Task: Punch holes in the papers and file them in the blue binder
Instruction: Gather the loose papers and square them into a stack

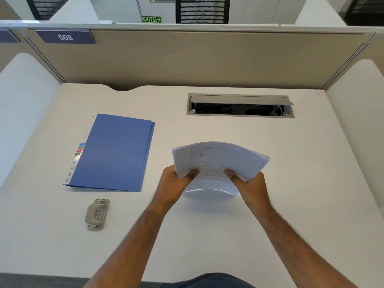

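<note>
Gripping a bowed stack of papers above the desk, left hand and right hand clamp its near edge; closed blue binder and hole punch lie left.

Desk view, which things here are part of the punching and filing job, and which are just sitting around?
For the job: papers, held by left hand and right hand; blue binder, closed; hole punch.

Just there: cable hatch, desk number sign, exit sign.

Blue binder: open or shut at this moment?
Shut. The blue binder lies flat on the desk with its cover down, apart from the paper stack.
</note>
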`<state>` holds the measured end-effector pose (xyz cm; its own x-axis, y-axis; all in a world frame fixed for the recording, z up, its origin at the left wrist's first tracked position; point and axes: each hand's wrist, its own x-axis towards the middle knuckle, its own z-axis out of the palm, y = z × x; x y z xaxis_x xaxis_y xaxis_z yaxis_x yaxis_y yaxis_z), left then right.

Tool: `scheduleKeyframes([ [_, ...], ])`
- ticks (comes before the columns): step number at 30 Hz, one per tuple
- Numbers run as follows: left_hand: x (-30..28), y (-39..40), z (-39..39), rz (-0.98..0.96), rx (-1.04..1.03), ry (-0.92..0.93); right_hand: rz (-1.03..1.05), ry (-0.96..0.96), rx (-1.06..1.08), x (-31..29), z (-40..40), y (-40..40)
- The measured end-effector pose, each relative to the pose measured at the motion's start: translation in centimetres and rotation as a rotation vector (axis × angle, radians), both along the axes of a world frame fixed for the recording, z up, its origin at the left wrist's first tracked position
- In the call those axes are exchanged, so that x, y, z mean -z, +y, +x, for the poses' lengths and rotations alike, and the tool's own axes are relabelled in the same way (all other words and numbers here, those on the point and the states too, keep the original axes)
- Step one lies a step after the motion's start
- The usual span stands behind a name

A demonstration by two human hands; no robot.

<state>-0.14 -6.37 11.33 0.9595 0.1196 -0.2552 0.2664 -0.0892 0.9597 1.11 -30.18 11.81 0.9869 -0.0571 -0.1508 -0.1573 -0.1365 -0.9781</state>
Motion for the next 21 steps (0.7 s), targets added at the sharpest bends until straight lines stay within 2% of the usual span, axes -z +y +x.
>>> scheduleKeyframes([
  [17, 0.0, -0.4, 0.6, 0.012, 0.026, 0.026, -0.015, 0.097, -0.022, 0.4, 1.1, -0.3],
  [21, -0.5, -0.3, 0.6, -0.073, 0.039, 0.051, 0.013, 0.13, -0.014, 0.0, 1.3, -0.3],
])
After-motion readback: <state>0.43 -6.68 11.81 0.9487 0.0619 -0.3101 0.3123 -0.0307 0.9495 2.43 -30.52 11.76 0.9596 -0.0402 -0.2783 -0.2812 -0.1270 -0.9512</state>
